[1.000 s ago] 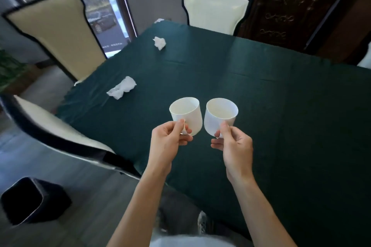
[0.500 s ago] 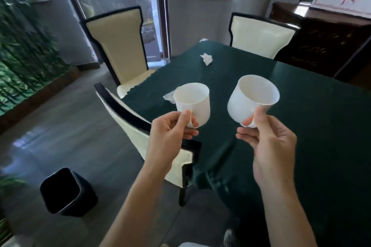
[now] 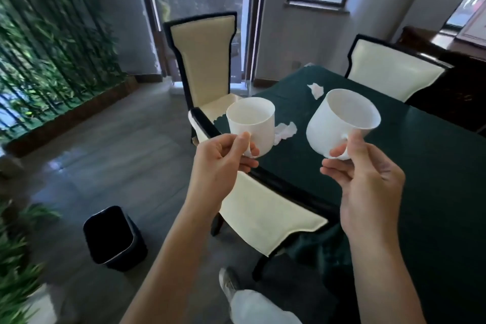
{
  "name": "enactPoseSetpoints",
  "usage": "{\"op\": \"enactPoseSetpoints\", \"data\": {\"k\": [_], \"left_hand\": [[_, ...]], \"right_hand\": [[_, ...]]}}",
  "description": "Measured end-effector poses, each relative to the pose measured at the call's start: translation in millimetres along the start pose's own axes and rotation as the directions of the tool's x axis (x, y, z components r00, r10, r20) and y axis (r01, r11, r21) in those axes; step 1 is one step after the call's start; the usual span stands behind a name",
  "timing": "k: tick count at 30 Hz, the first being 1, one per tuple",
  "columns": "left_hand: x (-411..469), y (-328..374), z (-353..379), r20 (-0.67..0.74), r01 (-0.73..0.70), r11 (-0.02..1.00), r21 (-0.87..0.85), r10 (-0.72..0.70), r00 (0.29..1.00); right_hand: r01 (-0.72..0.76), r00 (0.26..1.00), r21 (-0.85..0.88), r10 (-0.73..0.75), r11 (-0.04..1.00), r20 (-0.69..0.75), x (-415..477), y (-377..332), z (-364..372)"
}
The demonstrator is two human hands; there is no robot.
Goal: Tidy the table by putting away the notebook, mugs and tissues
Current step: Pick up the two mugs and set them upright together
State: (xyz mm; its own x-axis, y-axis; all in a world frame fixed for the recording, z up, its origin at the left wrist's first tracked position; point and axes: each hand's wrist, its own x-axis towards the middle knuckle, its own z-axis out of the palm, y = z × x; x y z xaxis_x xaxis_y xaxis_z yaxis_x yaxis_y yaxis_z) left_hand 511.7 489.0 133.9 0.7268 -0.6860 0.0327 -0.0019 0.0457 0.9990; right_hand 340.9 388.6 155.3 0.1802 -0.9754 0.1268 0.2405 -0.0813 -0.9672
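Note:
My left hand (image 3: 219, 166) grips the handle of a white mug (image 3: 251, 123), held upright in the air over the near chair. My right hand (image 3: 368, 189) pinches the handle of a second white mug (image 3: 339, 121), tilted with its mouth toward me, above the table's left edge. Both mugs look empty. Two crumpled tissues lie on the green tablecloth (image 3: 434, 166): one (image 3: 285, 131) just behind the left mug, another (image 3: 315, 89) farther back near the far corner. No notebook is in view.
A cream chair with black frame (image 3: 263, 210) stands pushed against the table below my hands. Two more chairs (image 3: 205, 60) (image 3: 394, 71) stand beyond. A black waste bin (image 3: 113, 237) sits on the grey floor at lower left. A dark sideboard (image 3: 452, 66) is at the right.
Both mugs have risen off the table and come closer to me and further apart. My view has swung left and up, bringing the floor, bin and bamboo wall into sight.

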Motion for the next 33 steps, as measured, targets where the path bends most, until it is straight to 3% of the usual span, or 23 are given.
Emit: {"op": "enactPoseSetpoints", "data": {"k": [17,26,33], "left_hand": [[211.6,11.2,-54.7,0.045,-0.043,0.997,0.067,0.04,0.998],[286.4,-10.6,-53.7,0.087,0.046,0.996,0.073,-0.052,0.995],[357.3,-37.4,-53.5,0.199,0.102,0.985,0.139,-0.128,0.972]], "right_hand": [[0.038,0.999,0.064,-0.036,0.997,-0.036,130.3,45.9,153.3],[-0.048,0.99,0.004,0.048,0.999,-0.13,169.1,84.6,182.2],[-0.077,0.966,-0.01,0.072,0.997,-0.249,201.4,122.2,212.0]]}}
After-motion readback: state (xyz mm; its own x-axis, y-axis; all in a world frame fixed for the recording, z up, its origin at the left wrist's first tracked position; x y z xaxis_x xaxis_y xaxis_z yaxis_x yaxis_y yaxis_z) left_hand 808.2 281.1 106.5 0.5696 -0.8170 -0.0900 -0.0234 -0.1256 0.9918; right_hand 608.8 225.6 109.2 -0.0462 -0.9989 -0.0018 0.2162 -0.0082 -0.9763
